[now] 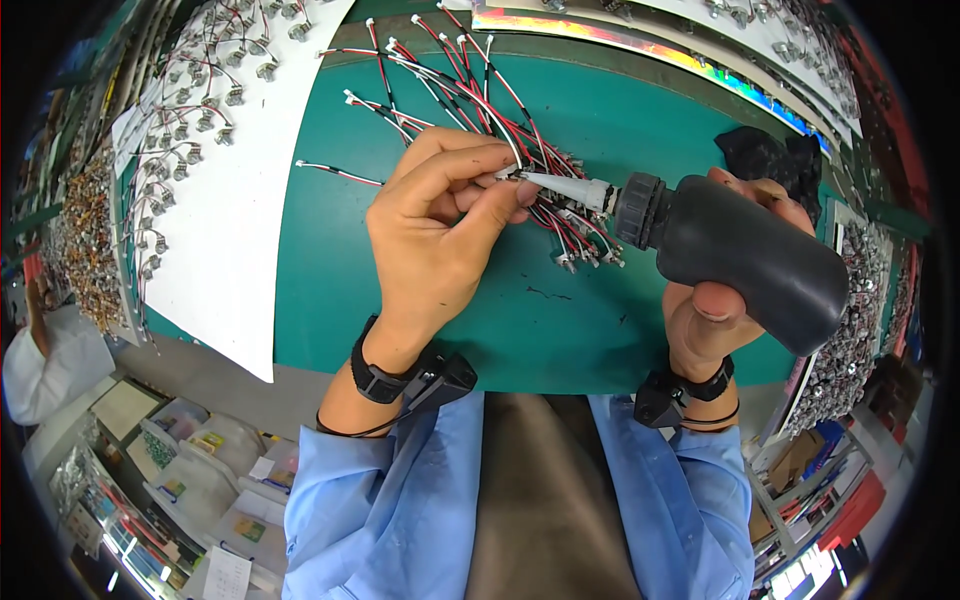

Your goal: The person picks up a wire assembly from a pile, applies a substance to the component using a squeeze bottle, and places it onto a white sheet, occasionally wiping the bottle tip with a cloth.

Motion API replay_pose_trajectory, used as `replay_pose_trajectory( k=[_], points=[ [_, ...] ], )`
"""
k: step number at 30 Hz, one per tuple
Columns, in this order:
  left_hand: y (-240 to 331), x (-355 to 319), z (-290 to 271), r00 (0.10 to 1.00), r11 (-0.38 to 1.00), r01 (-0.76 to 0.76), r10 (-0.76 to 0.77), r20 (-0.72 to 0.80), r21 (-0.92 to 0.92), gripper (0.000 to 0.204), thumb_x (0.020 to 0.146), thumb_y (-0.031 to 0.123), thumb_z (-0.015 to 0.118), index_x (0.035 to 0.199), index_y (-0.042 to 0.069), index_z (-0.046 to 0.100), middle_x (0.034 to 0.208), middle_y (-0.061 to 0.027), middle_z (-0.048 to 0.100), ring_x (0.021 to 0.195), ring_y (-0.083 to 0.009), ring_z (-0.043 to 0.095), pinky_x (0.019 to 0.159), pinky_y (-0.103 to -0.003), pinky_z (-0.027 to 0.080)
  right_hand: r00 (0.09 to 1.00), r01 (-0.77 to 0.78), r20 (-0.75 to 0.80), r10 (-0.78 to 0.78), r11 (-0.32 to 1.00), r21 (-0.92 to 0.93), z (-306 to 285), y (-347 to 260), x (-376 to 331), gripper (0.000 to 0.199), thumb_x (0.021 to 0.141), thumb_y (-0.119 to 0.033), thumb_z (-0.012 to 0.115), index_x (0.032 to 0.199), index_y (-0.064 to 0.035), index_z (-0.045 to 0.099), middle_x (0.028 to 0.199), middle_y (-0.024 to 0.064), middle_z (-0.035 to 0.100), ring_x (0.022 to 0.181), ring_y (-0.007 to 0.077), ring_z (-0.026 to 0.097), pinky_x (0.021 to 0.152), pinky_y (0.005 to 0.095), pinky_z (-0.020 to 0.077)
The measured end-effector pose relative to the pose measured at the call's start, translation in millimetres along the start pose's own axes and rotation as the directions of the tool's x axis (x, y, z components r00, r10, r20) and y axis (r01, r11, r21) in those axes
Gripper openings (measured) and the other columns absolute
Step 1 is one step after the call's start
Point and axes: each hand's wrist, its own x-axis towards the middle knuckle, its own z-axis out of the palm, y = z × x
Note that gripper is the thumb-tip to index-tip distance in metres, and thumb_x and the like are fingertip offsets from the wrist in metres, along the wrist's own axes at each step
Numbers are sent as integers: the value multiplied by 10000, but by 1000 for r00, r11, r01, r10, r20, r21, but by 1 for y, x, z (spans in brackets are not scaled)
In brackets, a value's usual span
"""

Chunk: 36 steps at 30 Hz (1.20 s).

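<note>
My left hand [440,215] pinches a small metal part [513,173] with red, white and black wires, its fingertips hiding most of it. Wrapped around a black squeeze bottle [755,260] is my right hand [725,310]. The bottle lies tilted, its pale tapered nozzle [570,187] pointing left, with the tip at the part between my left fingers. Behind and beneath my hands, a bundle of wired parts [480,90] rests on the green mat [330,250], white connectors toward the far side and metal ends toward the near right.
A white sheet [230,270] at the left carries rows of wired metal parts. Another loaded board [800,60] is at the far right, near a black cloth [770,160]. Piles of small parts [850,330] flank the mat. Plastic bins [200,480] stand lower left; another person [55,360] is beyond.
</note>
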Motion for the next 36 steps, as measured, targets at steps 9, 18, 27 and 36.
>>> replay_pose_trajectory(
  k=[9, 18, 27, 36],
  points=[
    [-2, 0, 0, 1000, 1000, 4, -4, -2, -18, 169, 721, -146, 531, 884, -105, 550, 922, -121, 509, 737, -166, 612, 643, -200, 528, 1000, 24, 6, -24, 999, 34, -1, 1, 1, 813, 622, -459, 698, 1195, -11, 336, 1056, 166, 495, 991, 284, 516, 865, 387, 433],
    [-2, -1, 0, 1000, 1000, 1, -1, 1, -30, 167, 723, -146, 530, 884, -106, 547, 924, -123, 512, 727, -164, 613, 641, -206, 529, 1000, -3, 15, 3, 1000, 1, -2, -1, 2, 802, 623, -445, 708, 1196, -20, 341, 1054, 169, 492, 977, 287, 525, 861, 385, 436],
    [-2, 0, 0, 1000, 999, -2, 2, 9, -34, 176, 722, -151, 531, 892, -107, 544, 919, -128, 513, 728, -177, 611, 639, -217, 530, 998, -53, -24, 52, 998, -47, -1, -2, 1, 798, 624, -443, 709, 1191, -15, 345, 1042, 172, 497, 974, 289, 526, 859, 388, 437],
    [-2, 0, -1, 1000, 999, 0, 0, 16, -40, 185, 721, -153, 536, 899, -101, 545, 907, -127, 513, 716, -171, 607, 632, -220, 528, 999, -27, -35, 27, 1000, 13, 0, -3, 3, 808, 601, -423, 723, 1181, -14, 338, 1041, 167, 504, 950, 270, 537, 845, 374, 441]
  ],
)
